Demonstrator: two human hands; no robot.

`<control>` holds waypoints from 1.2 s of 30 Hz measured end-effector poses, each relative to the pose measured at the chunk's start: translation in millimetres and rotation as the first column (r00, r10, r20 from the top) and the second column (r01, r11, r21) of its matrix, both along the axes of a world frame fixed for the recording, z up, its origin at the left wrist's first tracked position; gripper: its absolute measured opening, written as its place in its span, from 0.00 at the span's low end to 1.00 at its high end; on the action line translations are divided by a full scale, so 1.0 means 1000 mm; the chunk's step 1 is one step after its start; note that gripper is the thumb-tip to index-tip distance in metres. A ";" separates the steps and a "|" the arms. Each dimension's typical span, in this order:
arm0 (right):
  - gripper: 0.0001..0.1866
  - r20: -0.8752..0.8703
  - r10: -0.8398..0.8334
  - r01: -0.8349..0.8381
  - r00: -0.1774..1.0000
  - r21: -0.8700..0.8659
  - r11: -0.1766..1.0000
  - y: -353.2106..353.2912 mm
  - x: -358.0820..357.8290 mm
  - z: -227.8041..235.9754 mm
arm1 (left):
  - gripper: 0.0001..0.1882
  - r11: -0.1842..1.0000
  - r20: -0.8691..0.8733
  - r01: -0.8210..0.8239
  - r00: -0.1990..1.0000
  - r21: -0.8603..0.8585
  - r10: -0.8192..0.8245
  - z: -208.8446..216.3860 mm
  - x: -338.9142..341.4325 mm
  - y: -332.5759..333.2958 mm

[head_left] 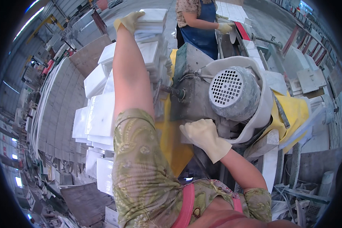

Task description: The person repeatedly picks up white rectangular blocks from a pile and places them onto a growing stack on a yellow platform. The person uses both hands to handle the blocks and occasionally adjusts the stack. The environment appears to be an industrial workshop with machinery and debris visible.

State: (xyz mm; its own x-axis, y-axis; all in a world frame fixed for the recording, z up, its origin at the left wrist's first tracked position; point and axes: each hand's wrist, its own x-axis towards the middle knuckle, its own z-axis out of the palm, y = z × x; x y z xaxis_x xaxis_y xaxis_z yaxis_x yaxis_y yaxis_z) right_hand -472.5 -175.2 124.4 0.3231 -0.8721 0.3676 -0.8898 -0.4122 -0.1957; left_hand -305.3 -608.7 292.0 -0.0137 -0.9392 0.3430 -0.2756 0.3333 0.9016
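Observation:
My left arm is stretched far forward, along a tall stack of white stone tiles [147, 53]. My gloved left hand [128, 22] is at the left edge of the top tile [152, 15], its fingers bent over that edge. Close in front of my body, my gloved right hand [204, 137] is curled closed beside the grey machine body [195, 100]. What lies under its fingers, if anything, is hidden. Just beyond it sits a dusty electric motor [231, 93] with a perforated round cover, partly ringed by a pale guard [263, 110].
More white tiles [100, 117] are piled left of my arm. Across the machine, a person in a blue apron [201, 34] works with gloved hands near a round disc [232, 35]. Yellow sheeting [292, 119] hangs at the right. A metal spindle [173, 91] juts toward the tiles.

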 end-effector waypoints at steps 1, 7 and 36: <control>0.12 -0.016 0.000 0.000 1.000 0.014 1.000 0.000 0.000 -0.001 | 0.28 0.998 -0.038 0.060 0.997 0.006 -0.060 -0.002 0.001 -0.003; 0.09 -0.067 -0.011 -0.004 0.998 -0.218 0.976 -0.003 0.000 -0.006 | 0.29 0.988 0.195 -0.107 0.977 0.110 0.084 0.013 -0.003 0.023; 0.19 -0.027 -0.054 0.052 0.998 -0.078 0.996 -0.002 0.000 -0.003 | 0.28 0.886 0.639 -0.334 0.614 -0.321 0.462 0.040 0.009 0.048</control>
State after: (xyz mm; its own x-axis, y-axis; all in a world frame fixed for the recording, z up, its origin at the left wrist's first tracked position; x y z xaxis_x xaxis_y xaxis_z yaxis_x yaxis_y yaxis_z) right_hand -472.5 -176.8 121.5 0.2890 -0.8575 0.4257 -0.9156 -0.3774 -0.1388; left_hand -296.6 -560.2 331.8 0.0596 -0.8445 0.5322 -0.9252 0.1534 0.3470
